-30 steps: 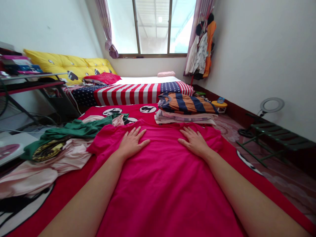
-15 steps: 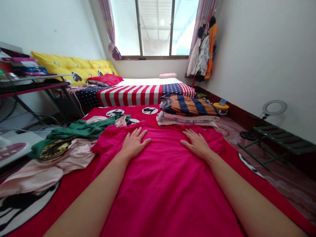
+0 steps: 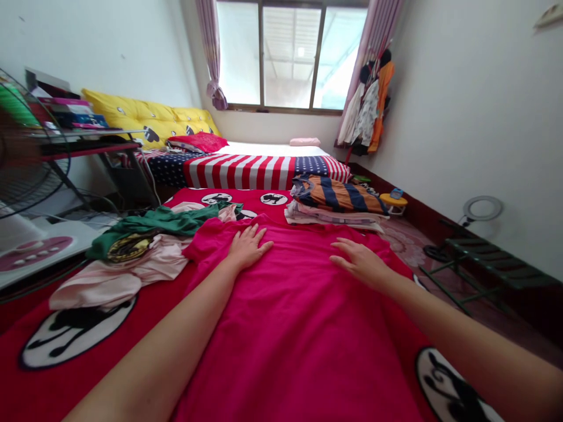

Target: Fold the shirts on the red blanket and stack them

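Note:
A bright pink T-shirt (image 3: 299,328) lies spread flat on a red bed cover (image 3: 145,305) with black-and-white round prints. My left hand (image 3: 248,246) rests flat on the shirt's upper left part, fingers spread. My right hand (image 3: 363,261) lies open on the upper right part, fingers stretched toward the left. Neither hand holds anything.
A heap of loose clothes (image 3: 145,246), green and pale pink, lies left of the shirt. A folded stack topped by an orange-and-navy striped garment (image 3: 336,199) sits beyond it. Behind are a flag-patterned bed (image 3: 259,170), a desk (image 3: 83,140) and fan (image 3: 26,158) at left, and a folded green rack (image 3: 488,264) at right.
The view has swung to the left and lifted a little. My right hand has slid slightly down and right on the shirt. My left hand stays flat in place.

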`<state>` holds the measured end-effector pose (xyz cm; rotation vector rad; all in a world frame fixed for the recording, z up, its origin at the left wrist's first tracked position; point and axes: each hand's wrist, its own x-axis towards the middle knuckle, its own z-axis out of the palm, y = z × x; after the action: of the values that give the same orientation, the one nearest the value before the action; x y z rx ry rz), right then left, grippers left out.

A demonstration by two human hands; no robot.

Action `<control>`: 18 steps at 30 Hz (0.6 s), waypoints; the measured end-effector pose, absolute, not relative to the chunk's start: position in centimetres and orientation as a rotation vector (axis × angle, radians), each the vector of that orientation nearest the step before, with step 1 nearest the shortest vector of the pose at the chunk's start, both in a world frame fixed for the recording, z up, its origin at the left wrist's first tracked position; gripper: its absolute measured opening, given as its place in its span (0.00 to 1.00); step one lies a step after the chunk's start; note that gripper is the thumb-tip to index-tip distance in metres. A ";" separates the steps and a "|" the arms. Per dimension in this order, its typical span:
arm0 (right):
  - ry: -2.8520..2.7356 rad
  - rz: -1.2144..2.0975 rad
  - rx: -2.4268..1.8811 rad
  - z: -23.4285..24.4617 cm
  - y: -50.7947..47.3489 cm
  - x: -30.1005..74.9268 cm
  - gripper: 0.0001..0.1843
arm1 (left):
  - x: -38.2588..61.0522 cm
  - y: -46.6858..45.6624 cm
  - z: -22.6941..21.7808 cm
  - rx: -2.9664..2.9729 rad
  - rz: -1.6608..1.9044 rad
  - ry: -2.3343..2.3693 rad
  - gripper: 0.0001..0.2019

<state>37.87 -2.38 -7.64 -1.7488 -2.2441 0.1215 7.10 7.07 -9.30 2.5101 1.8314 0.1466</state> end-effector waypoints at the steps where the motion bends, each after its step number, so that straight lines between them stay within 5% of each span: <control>1: -2.239 0.098 -1.677 -7.3 -3.8 37.9 0.22 | 7.2 7.0 -9.2 2.516 0.121 1.822 0.35; 10: -2.296 0.247 -1.389 -8.9 -17.0 42.8 0.12 | 2.7 1.3 -4.1 2.609 -0.134 1.476 0.28; 14: -2.362 0.370 -1.338 -9.1 -20.4 44.3 0.15 | -1.1 -4.6 -1.7 2.597 -0.037 1.840 0.17; 18: -2.454 0.359 -1.270 -8.7 -21.8 42.9 0.16 | -3.6 -10.0 -1.6 2.359 -0.212 2.066 0.20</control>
<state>42.93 -21.84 -8.73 -1.2697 -2.4542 0.3592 -3.63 -10.04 -1.65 2.3587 2.0661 -0.2123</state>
